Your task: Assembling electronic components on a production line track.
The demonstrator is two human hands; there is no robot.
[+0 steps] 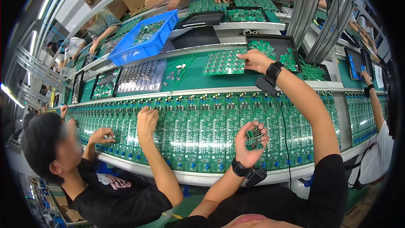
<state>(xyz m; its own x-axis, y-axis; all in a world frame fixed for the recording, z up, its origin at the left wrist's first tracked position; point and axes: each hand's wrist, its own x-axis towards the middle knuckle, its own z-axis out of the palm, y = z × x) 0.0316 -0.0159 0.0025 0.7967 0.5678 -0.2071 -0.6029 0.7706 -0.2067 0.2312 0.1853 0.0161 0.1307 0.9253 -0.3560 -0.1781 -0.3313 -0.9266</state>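
My left hand [249,154] is turned palm up over the row of long green circuit boards [202,131]. Its fingers curl round a clump of small circuit boards [254,138] with metal pins. Farther off, my right hand [256,61] is closed at the right edge of a green circuit board panel [223,62], which carries rows of small components. That panel lies at the far side of the row, on the green work surface. Just beyond my right hand, a black tray [295,44] contains loose small green boards. Both my wrists wear black straps with small devices.
A co-worker's hand [147,122] is over the row at left. A blue bin [145,38] of boards tilts at the back left. Clear trays of components [141,76] and green strips [312,72] lie along the shelf. A black cable [286,139] crosses the boards. Metal posts [306,8] stand at right.
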